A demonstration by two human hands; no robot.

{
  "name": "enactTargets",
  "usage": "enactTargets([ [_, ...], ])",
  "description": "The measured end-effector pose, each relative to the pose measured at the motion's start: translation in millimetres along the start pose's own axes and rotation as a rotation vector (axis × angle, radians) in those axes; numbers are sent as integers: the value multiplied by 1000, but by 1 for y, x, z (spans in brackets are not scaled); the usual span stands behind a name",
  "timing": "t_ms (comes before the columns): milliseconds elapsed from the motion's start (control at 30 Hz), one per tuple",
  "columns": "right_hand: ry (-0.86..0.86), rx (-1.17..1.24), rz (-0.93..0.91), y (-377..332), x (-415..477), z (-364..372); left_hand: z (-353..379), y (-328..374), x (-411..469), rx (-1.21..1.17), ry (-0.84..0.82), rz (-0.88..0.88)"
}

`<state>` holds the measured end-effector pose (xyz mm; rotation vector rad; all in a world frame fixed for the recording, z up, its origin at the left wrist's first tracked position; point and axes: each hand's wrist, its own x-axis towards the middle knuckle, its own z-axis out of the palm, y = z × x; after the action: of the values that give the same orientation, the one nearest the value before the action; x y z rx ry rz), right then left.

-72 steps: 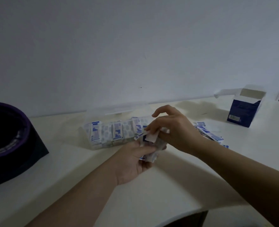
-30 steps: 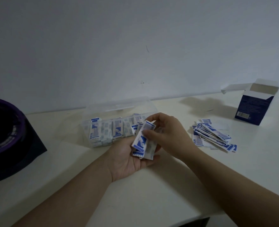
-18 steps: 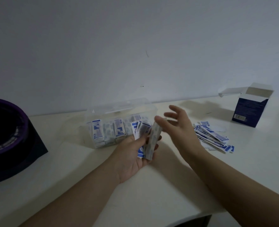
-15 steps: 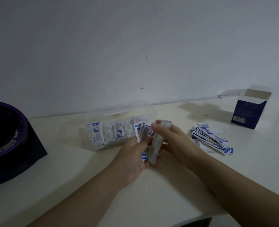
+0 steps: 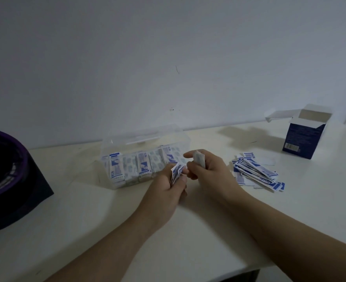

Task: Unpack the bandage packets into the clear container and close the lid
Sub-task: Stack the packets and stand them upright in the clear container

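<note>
I see the left hand (image 5: 166, 190) low over the cream table (image 5: 188, 251). Its fingers (image 5: 182, 180) are curled round a thin fan of bandage packets (image 5: 176, 173), flat paper strips printed white and blue, whose top edges poke up between thumb and fingers. Just beside it, the right hand (image 5: 208, 174) pinches a second small bundle (image 5: 199, 161) upright, pale and edge-on to me, with thumb and fingers clenched on it.

Both hands sit right in front of the clear container (image 5: 109, 145), a rectangular box of smooth see-through plastic. Through its front wall I make out a row of packed bundles (image 5: 131, 169) standing on end, side by side across the box. I cannot tell how its lid lies; the plastic is too clear in this dim light.

To the right of the hands, a loose heap of packets (image 5: 255, 173) lies fanned flat on the table. Further right and back stands a dark blue cardboard carton (image 5: 302, 139), its white top flaps open. At the far left sits a dark rounded object with a purple rim (image 5: 7, 159) on a black base.
</note>
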<state>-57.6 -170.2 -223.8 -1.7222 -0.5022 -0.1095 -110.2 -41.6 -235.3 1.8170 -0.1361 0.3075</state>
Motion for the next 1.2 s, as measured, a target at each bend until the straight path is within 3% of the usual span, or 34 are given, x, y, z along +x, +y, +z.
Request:
enactTargets([
  [167, 0, 60, 64, 2, 1, -2, -2, 4, 0, -85, 39, -10],
  [267, 205, -160, 16, -13, 5, -32, -3, 11, 1, -324, 47, -105],
  [333, 238, -418, 59, -22, 10, -69, -4, 13, 3, -497, 16, -184],
  [433, 39, -934, 318, -17, 16, -123, -3, 13, 4, -588, -30, -246],
  [533, -124, -1050, 538, -4, 15, -144, -3, 13, 4, -572, -38, -249],
  [767, -120, -737, 672, -8, 18, -146, -5, 18, -1, -543, -25, -261],
  [933, 61, -650, 562, -7, 13, -153, -6, 18, 0, -573, -9, -280],
  [1033, 165, -387, 431, -28, 10, -136, -5, 17, 1, -600, 17, -283],
  [1133, -12, 103, 390, -41, -2, -87, -3, 19, 2, -657, 3, -279],
  [1200, -175, 296, 418, -38, -14, -50, -2, 22, 0, -649, -36, -276],
])
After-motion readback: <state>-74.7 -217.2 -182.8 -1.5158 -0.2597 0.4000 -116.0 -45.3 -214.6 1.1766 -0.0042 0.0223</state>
